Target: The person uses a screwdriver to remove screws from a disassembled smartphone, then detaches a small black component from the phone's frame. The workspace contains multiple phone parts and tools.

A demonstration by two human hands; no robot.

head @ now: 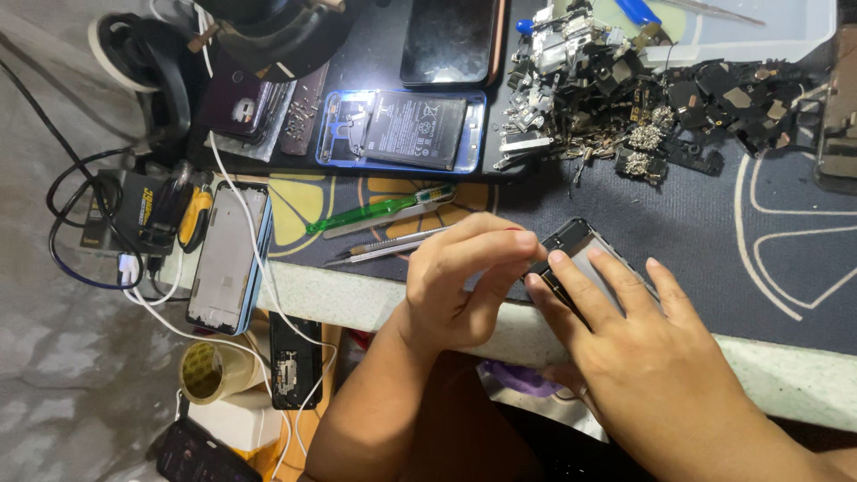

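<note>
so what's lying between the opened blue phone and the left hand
In the head view, below the opened blue phone: a green-handled tool and metal tweezers, just above the left hand.

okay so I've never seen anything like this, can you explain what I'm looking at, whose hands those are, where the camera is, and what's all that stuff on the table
One picture, taken by a camera on a person's head, looking down at their own bare hands. The left hand and right hand both hold a dark phone body at the edge of a dark work mat. Beyond them lie a green-handled tool, metal tweezers, an opened blue phone showing its battery, and a pile of small phone parts. To the left sit a phone frame, cables and a tape roll.
</note>
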